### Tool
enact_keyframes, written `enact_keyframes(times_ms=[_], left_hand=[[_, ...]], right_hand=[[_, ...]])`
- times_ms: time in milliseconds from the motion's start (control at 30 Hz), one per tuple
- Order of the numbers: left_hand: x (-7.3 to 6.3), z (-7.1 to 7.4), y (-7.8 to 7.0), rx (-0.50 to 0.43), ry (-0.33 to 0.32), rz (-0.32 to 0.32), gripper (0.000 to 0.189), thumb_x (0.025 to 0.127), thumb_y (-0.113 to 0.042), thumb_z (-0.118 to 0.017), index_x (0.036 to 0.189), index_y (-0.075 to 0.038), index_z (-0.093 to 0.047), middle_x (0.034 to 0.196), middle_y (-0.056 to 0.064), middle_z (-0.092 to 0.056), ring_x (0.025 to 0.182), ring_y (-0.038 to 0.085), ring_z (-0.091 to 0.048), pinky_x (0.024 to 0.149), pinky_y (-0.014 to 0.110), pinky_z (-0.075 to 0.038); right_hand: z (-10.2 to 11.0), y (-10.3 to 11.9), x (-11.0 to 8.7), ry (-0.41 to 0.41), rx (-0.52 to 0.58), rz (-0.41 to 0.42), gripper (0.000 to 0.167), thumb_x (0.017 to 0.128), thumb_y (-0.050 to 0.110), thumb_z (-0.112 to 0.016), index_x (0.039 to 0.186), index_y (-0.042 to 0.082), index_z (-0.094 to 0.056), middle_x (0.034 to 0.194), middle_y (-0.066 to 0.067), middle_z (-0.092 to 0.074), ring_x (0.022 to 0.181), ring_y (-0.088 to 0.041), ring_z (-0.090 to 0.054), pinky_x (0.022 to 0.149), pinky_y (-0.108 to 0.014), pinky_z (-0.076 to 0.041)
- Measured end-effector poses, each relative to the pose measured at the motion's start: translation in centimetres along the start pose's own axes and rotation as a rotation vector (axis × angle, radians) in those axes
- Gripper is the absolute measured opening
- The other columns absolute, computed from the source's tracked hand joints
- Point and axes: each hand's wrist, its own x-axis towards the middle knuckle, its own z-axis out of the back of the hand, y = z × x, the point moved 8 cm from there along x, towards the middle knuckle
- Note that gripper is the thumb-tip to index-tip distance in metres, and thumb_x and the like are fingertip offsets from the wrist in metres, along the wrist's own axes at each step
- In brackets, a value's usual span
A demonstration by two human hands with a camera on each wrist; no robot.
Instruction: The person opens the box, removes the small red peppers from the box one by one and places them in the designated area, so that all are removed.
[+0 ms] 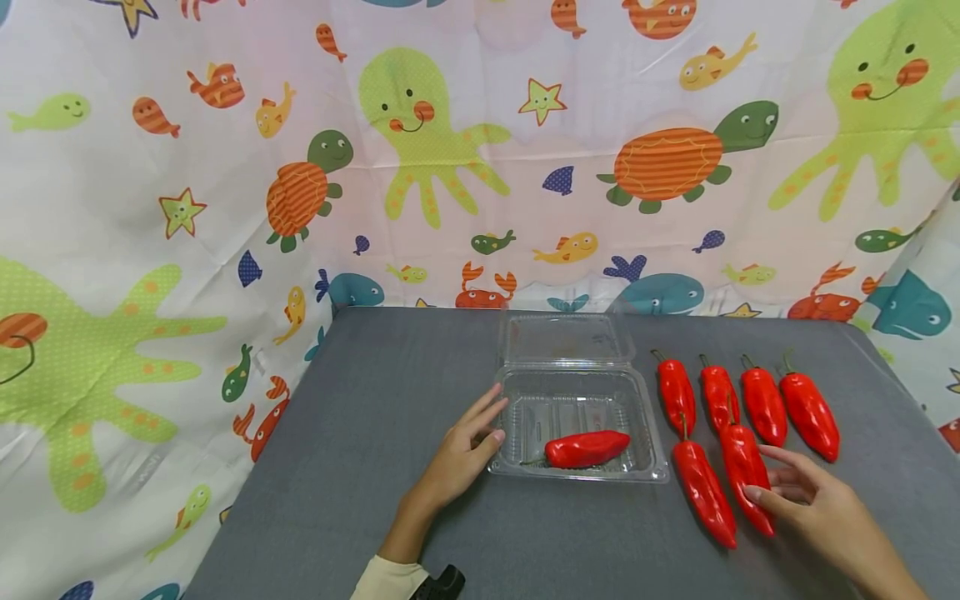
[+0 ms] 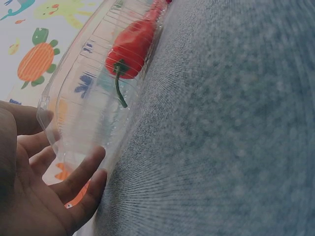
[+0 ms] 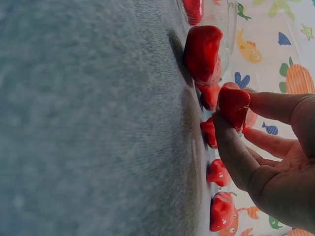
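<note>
My right hand (image 1: 813, 496) pinches a red pepper (image 1: 742, 467) between thumb and fingers at the front of a group of peppers. From the right wrist, this pepper (image 3: 234, 104) appears raised off the grey cloth, its rounded end toward the camera. With fingers extended, my left hand (image 1: 467, 446) touches the left side of a clear plastic clamshell box (image 1: 652, 417). One fingertip lies at the box's rim (image 2: 43, 105) in the left wrist view. Inside the box, one red pepper (image 1: 588, 449) lies near the front wall, its green stem pointing left.
Several more red peppers lie right of the box, including a front one (image 1: 703, 492) and the rightmost one (image 1: 812, 415). The box's lid (image 1: 566, 337) is folded back. A grey cloth (image 1: 360, 467) covers the table, and a sea-animal curtain (image 1: 450, 250) hangs behind.
</note>
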Motion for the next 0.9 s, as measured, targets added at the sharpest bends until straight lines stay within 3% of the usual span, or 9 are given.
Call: enact_keyframes(times_ms=[133,400,567,700,900], left_hand=[[0.0,0.0,0.0,-0.001,-0.001,0.001,0.054,0.109,-0.014,-0.06,0.161,-0.02,-0.048,0.174,-0.008,-0.03,0.118,0.019,-0.067,0.099,0.035,-0.052],[0.0,0.0,0.0,0.0,-0.002,-0.001,0.054,0.108,-0.013,-0.06,0.161,-0.014,-0.047,0.174,-0.007,-0.03,0.119,0.019,-0.068,0.099,0.035,-0.053],[0.0,0.0,-0.1,0.012,-0.009,-0.004,0.054,0.109,-0.013,-0.06,0.16,-0.02,-0.048,0.174,-0.006,-0.03,0.119,0.022,-0.068,0.098,0.034,-0.053],[-0.1,0.1,-0.3,0.011,-0.016,-0.027,0.053,0.109,-0.014,-0.06,0.16,-0.017,-0.048,0.174,-0.001,-0.031,0.118,0.027,-0.069,0.097,0.034,-0.053],[-0.1,0.1,-0.3,0.013,-0.013,-0.025,0.053,0.109,-0.013,-0.06,0.16,-0.018,-0.048,0.174,-0.001,-0.03,0.118,0.025,-0.069,0.099,0.035,-0.053]], right_hand=[[-0.4,-0.7,-0.1,0.033,-0.013,-0.023,0.1,0.087,0.05,-0.085,0.155,-0.006,-0.038,0.125,-0.041,-0.06,0.096,-0.036,-0.071,0.073,-0.044,-0.063],[-0.6,-1.6,-0.5,0.067,-0.068,-0.022,0.098,0.088,0.046,-0.085,0.151,-0.012,-0.038,0.118,-0.039,-0.063,0.092,-0.032,-0.07,0.073,-0.043,-0.062],[-0.9,-1.9,-0.6,0.086,-0.058,-0.039,0.101,0.087,0.048,-0.086,0.151,-0.012,-0.036,0.104,-0.027,-0.069,0.087,-0.025,-0.068,0.07,-0.039,-0.059],[-1.1,-2.0,-0.7,0.096,-0.051,-0.047,0.102,0.087,0.048,-0.086,0.151,-0.013,-0.035,0.098,-0.015,-0.07,0.082,-0.019,-0.065,0.068,-0.036,-0.056],[-1.2,-2.1,-0.8,0.102,-0.042,-0.07,0.104,0.087,0.049,-0.086,0.151,-0.014,-0.033,0.098,-0.019,-0.068,0.08,-0.019,-0.064,0.068,-0.036,-0.058]])
